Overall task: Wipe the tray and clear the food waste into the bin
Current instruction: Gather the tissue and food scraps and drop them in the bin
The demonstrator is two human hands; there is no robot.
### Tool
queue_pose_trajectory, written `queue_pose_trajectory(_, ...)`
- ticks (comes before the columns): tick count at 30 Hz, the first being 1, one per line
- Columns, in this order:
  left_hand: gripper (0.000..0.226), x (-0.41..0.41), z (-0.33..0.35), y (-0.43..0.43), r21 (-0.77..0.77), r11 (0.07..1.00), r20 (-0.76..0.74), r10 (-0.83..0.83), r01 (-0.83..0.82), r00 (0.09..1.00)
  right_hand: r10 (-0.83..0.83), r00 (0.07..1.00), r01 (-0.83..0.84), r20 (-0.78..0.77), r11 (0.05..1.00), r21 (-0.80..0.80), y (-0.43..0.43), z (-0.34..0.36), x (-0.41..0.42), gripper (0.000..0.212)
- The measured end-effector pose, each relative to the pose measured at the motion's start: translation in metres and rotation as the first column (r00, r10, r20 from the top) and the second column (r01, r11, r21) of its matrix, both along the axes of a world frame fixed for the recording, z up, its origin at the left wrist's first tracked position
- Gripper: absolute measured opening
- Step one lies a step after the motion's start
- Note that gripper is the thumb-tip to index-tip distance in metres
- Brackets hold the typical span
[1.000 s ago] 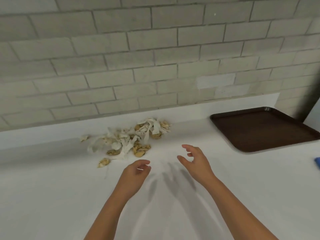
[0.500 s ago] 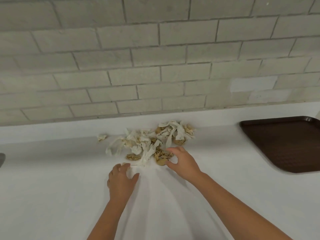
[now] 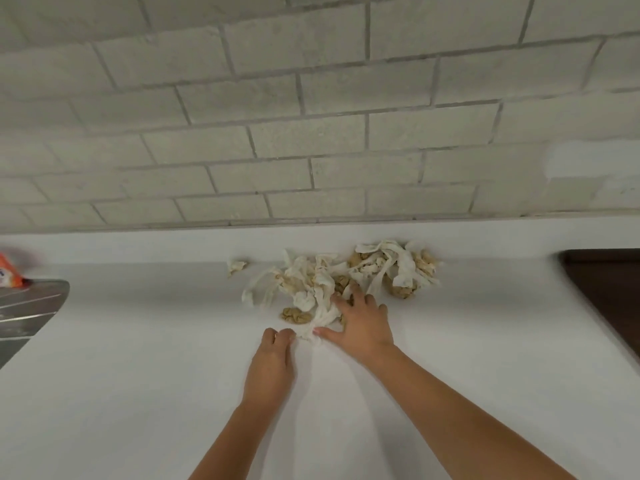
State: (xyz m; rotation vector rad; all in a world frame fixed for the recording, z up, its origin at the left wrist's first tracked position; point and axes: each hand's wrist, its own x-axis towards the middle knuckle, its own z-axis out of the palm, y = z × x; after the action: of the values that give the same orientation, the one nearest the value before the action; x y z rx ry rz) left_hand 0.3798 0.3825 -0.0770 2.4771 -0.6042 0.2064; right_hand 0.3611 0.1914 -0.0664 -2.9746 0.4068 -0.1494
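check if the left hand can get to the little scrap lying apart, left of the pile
Probably yes: only bare counter lies between the left hand and the small scrap, with nothing in the way.

worktop (image 3: 121, 393): smooth, matt white
wall (image 3: 311, 98): rough, matt block
food waste (image 3: 325, 282), under right hand (image 3: 363, 327): crumpled paper, crumbly tan bits
tray (image 3: 609, 292): smooth plastic
sink (image 3: 24, 306): brushed metal
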Motion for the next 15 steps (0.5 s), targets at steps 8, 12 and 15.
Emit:
queue_pose_trajectory(8, 0.041, 0.066, 0.052, 0.017, -0.352, 0.893, -0.129, 0.252, -0.282, 0.959, -0.014, 0.964, 0.007, 0.266, 1.0, 0.027, 0.004, -0.023, 0.003, 0.032)
queue_pose_trajectory(12, 0.039, 0.131, 0.059, 0.017, -0.305, 0.905, -0.109, 0.275, -0.296, 0.955, -0.042, 0.903, 0.006, 0.428, 0.996, 0.087, 0.006, -0.024, -0.002, 0.028)
queue_pose_trajectory(15, 0.037, 0.172, 0.05, 0.014, -0.237, 0.939, -0.114, 0.227, -0.248, 0.967, -0.103, 0.836, 0.016, 0.539, 0.987, 0.162, 0.007, -0.025, -0.006, 0.026)
